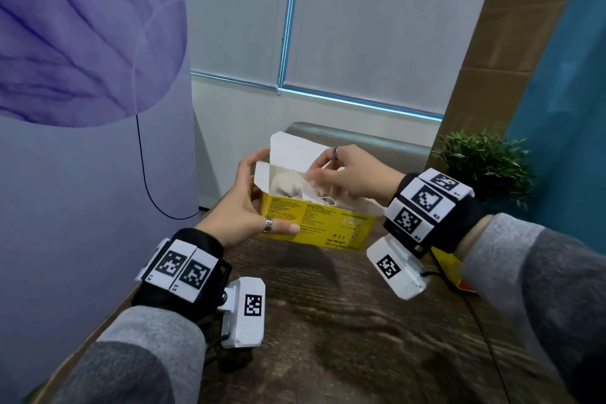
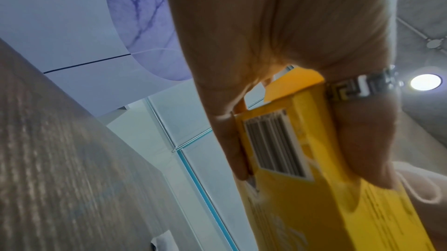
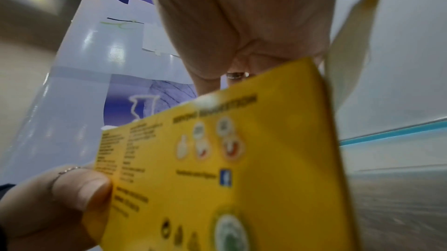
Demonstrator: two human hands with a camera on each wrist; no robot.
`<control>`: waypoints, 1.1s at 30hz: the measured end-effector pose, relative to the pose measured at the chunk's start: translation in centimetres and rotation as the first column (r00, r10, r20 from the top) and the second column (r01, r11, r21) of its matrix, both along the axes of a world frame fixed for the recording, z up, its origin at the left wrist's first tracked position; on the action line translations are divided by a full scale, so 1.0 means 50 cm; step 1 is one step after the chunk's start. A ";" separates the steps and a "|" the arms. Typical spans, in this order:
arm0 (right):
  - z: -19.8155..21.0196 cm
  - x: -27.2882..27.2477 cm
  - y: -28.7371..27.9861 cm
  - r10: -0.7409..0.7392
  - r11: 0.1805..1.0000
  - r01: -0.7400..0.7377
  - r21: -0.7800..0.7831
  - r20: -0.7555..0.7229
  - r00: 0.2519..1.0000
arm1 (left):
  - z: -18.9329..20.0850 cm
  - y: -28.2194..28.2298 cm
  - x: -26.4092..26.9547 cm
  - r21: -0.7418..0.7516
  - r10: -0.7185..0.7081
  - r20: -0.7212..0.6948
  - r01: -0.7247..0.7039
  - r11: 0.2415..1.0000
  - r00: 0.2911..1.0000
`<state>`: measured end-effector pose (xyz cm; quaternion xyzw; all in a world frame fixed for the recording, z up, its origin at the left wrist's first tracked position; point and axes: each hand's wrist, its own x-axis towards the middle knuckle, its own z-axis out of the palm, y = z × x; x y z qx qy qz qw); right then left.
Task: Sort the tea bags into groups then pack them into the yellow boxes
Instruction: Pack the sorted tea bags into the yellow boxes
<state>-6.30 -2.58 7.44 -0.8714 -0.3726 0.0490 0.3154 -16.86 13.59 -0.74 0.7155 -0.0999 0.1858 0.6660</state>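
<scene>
An open yellow box (image 1: 314, 223) is held just above the dark wooden table (image 1: 328, 321). My left hand (image 1: 272, 190) grips its left end, the ringed thumb on the printed front, the fingers behind by the white lid flap (image 1: 292, 147). Pale tea bags (image 1: 285, 185) lie inside, and a string loop hangs over the front rim. My right hand (image 1: 314, 174) reaches into the opening from the right, its curled fingers pinching a blurred whitish tea bag. In the left wrist view the box (image 2: 302, 188) shows its barcode end. In the right wrist view the box (image 3: 217, 169) hides my fingertips.
A second yellow package (image 1: 449, 269) lies on the table under my right wrist. A small green plant (image 1: 485, 164) stands at the right, in front of a tall cardboard panel (image 1: 511, 43). A purple banner (image 1: 82, 43) walls the left side.
</scene>
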 end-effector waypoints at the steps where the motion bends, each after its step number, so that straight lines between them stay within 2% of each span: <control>1: 0.001 0.003 -0.002 -0.012 1.000 0.012 0.009 0.060 0.998 | 0.000 0.001 0.000 -0.002 0.006 0.001 -0.006 1.000 1.000; 3: 0.007 0.007 -0.010 -0.020 0.999 0.014 0.045 0.152 0.988 | -0.001 0.003 0.001 -0.001 0.020 -0.004 -0.020 1.000 1.000; 4: 0.011 0.006 -0.016 -0.007 0.998 -0.004 0.068 0.148 0.989 | -0.002 0.005 0.002 0.001 0.026 -0.005 -0.026 1.000 1.000; 5: 0.015 0.004 -0.023 0.023 0.997 -0.031 0.067 0.119 0.993 | -0.003 0.007 0.003 0.003 0.029 -0.007 -0.029 1.000 1.000; 8: 0.018 -0.008 -0.037 0.121 0.989 -0.125 -0.085 -0.054 0.991 | -0.002 0.005 0.001 0.005 0.023 -0.009 -0.023 1.000 1.000; 10: 0.008 -0.008 -0.037 0.159 0.976 -0.178 -0.129 -0.142 0.977 | -0.001 0.002 0.001 0.014 0.019 -0.005 -0.019 1.000 1.000; 15: -0.002 -0.002 -0.034 0.167 0.969 -0.173 -0.175 -0.048 0.985 | 0.000 0.008 -0.001 0.026 0.047 -0.023 -0.046 0.999 0.999; 17: 0.005 0.009 -0.034 0.129 0.989 -0.126 -0.077 0.030 0.991 | 0.002 0.018 -0.002 0.017 0.087 -0.025 -0.087 0.996 0.996; 19: 0.013 0.025 -0.038 0.028 0.990 -0.043 0.136 0.113 0.993 | 0.002 0.031 -0.004 -0.008 0.150 0.000 -0.150 0.989 0.989; 21: 0.021 0.046 -0.044 -0.078 0.934 0.046 0.355 0.078 0.994 | 0.004 0.043 -0.007 -0.014 0.230 0.032 -0.230 0.973 0.973; 23: 0.008 0.078 -0.048 -0.190 0.896 0.170 0.410 0.009 0.982 | 0.005 0.053 -0.009 -0.038 0.312 0.049 -0.310 0.950 0.949; 25: -0.033 0.117 -0.042 -0.244 0.923 0.269 0.274 -0.124 0.962 | 0.006 0.059 -0.011 -0.053 0.381 0.063 -0.378 0.924 0.922; 27: -0.088 0.149 -0.023 -0.244 0.959 0.273 0.074 -0.275 0.930 | 0.007 0.062 -0.011 -0.062 0.434 0.077 -0.430 0.901 0.898; 28: -0.116 0.162 -0.010 -0.246 0.967 0.253 -0.017 -0.305 0.920 | 0.006 0.065 -0.011 -0.073 0.457 0.082 -0.452 0.889 0.885; 31: -0.177 0.185 0.040 -0.220 0.943 0.160 -0.291 -0.185 0.958 | 0.005 0.068 -0.014 -0.122 0.493 0.078 -0.482 0.867 0.867; 33: -0.196 0.196 0.072 -0.211 0.925 0.140 -0.353 -0.170 0.963 | 0.006 0.070 -0.015 -0.129 0.495 0.071 -0.484 0.866 0.866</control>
